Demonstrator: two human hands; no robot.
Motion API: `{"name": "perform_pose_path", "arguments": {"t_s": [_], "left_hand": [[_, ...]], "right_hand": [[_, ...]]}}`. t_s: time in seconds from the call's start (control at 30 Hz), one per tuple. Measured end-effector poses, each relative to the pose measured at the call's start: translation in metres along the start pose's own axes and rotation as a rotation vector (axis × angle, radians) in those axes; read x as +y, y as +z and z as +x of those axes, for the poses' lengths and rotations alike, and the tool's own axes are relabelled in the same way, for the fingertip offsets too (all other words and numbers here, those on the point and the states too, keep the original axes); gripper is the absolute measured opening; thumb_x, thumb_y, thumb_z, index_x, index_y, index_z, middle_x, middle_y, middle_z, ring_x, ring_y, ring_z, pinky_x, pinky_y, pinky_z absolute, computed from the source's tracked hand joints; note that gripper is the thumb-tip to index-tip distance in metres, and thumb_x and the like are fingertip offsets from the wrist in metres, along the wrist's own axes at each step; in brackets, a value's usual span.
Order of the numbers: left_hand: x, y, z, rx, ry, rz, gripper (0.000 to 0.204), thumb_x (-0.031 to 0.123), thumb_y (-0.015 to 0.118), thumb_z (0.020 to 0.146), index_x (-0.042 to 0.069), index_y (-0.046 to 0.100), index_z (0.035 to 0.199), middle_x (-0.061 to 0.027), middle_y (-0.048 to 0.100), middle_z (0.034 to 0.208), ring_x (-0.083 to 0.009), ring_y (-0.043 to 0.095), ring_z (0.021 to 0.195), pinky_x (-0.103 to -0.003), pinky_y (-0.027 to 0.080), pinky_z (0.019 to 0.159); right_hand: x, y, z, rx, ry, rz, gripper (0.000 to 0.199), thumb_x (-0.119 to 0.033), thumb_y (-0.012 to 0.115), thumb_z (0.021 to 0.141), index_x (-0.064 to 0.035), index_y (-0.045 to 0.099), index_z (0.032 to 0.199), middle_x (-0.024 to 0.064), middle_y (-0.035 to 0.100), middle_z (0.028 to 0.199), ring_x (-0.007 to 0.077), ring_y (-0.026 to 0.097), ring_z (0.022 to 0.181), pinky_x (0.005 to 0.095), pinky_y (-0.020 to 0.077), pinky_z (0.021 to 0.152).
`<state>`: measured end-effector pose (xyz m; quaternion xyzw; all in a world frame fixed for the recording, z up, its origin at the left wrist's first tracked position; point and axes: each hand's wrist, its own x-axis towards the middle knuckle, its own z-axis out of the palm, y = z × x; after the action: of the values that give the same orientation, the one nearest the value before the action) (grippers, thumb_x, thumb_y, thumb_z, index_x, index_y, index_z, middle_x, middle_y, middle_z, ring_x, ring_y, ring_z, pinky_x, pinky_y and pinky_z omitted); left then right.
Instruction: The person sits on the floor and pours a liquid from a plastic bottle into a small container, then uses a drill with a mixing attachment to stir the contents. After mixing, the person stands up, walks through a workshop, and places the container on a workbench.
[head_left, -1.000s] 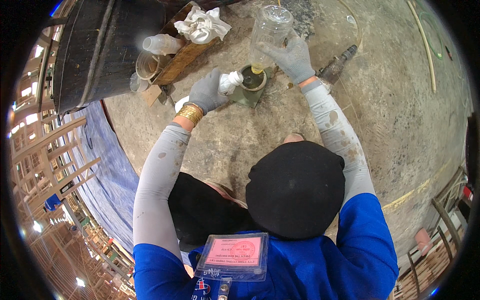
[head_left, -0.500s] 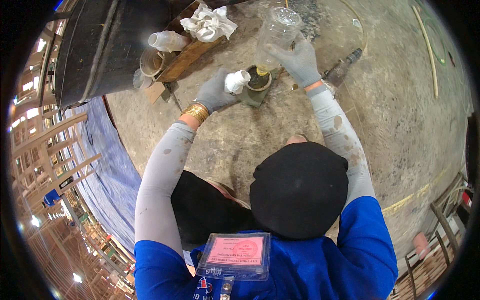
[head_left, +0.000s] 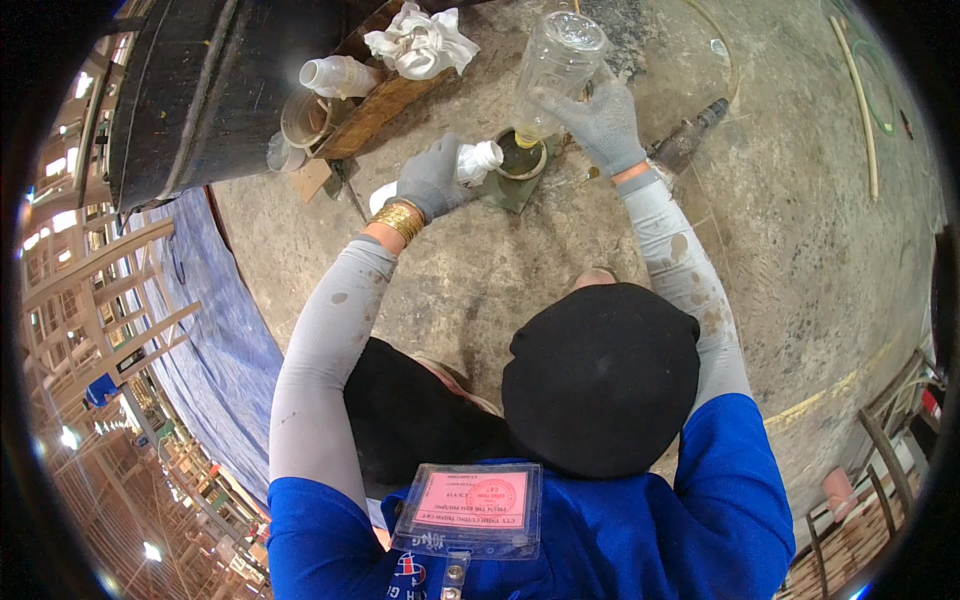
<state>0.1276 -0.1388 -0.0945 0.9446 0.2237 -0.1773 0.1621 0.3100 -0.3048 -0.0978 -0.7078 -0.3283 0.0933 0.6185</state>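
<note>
In a grey glove, my left hand (head_left: 432, 180) is wrapped round a white bottle (head_left: 478, 162), which lies tilted nearly level with its mouth toward a small round cup (head_left: 537, 172). That cup stands on a dark green scrap (head_left: 512, 196) on the floor and has dark contents. My right hand (head_left: 600, 122), gloved too, grips a large clear plastic bottle (head_left: 556, 68) turned bottom up. Its neck, with a little yellowish liquid, points down at the cup's rim; whether it touches cannot be told.
A wooden board (head_left: 385, 112) lies at the upper left, with a crumpled white cloth (head_left: 422, 42), a translucent bottle (head_left: 340, 77) and a clear plastic cup (head_left: 304, 118) about it. A dark tool (head_left: 690, 132) with a hose rests right of my right hand. Blue sheeting (head_left: 215, 310) covers the left side.
My left hand has tipped the white bottle flatter, so its base now shows behind the hand and its mouth is nearer the cup. The right hand and clear bottle stay almost still.
</note>
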Motion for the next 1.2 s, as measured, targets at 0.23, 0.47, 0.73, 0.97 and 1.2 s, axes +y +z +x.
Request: {"name": "perform_pose_path", "arguments": {"t_s": [0.23,0.47,0.73,0.97,1.2], "left_hand": [[-0.002,0.002,0.001,0.03,0.037,-0.017,0.055,0.032,0.078,0.067,0.009,0.046,0.105,-0.0178,0.061,0.102,-0.0391,0.06,0.094,-0.046,0.048,0.076],[-0.002,0.002,0.001,0.027,0.046,0.015,0.058,0.037,0.078,0.066,0.009,0.046,0.106,-0.0176,0.06,0.102,-0.0385,0.059,0.095,-0.046,0.048,0.077],[0.002,0.0,0.0,0.04,0.054,0.075,0.06,0.037,0.078,0.066,0.01,0.044,0.108,-0.017,0.06,0.101,-0.0382,0.059,0.094,-0.046,0.048,0.077],[-0.003,0.003,0.0,0.045,0.051,0.109,0.061,0.037,0.078,0.066,0.01,0.044,0.108,-0.0165,0.06,0.102,-0.037,0.059,0.095,-0.046,0.047,0.079],[-0.004,0.003,0.003,0.028,0.036,0.063,0.064,0.043,0.079,0.065,0.012,0.044,0.109,-0.0149,0.059,0.107,-0.0349,0.059,0.098,-0.044,0.047,0.083]], "right_hand": [[-0.005,0.0,0.001,-0.015,-0.02,-0.01,0.055,-0.038,0.082,0.068,-0.0016,0.063,0.105,0.012,0.068,0.098,0.0211,0.067,0.088,0.0331,0.0525,0.077],[-0.001,0.0,0.003,-0.033,-0.055,0.003,0.058,-0.041,0.082,0.068,-0.002,0.063,0.106,0.0118,0.068,0.098,0.021,0.067,0.088,0.033,0.0528,0.077],[-0.003,0.0,0.003,-0.043,-0.064,0.04,0.058,-0.039,0.082,0.068,-0.0026,0.063,0.109,0.0112,0.069,0.1,0.0199,0.067,0.09,0.0332,0.0528,0.078],[-0.012,0.002,0.002,-0.036,-0.024,0.054,0.055,-0.037,0.081,0.069,-0.0019,0.063,0.108,0.0116,0.069,0.1,0.0194,0.067,0.09,0.0337,0.0527,0.079],[-0.011,0.002,0.0,-0.036,-0.046,0.082,0.052,-0.032,0.081,0.069,-0.0012,0.063,0.106,0.0113,0.069,0.1,0.0185,0.067,0.09,0.0315,0.0523,0.078]]}}
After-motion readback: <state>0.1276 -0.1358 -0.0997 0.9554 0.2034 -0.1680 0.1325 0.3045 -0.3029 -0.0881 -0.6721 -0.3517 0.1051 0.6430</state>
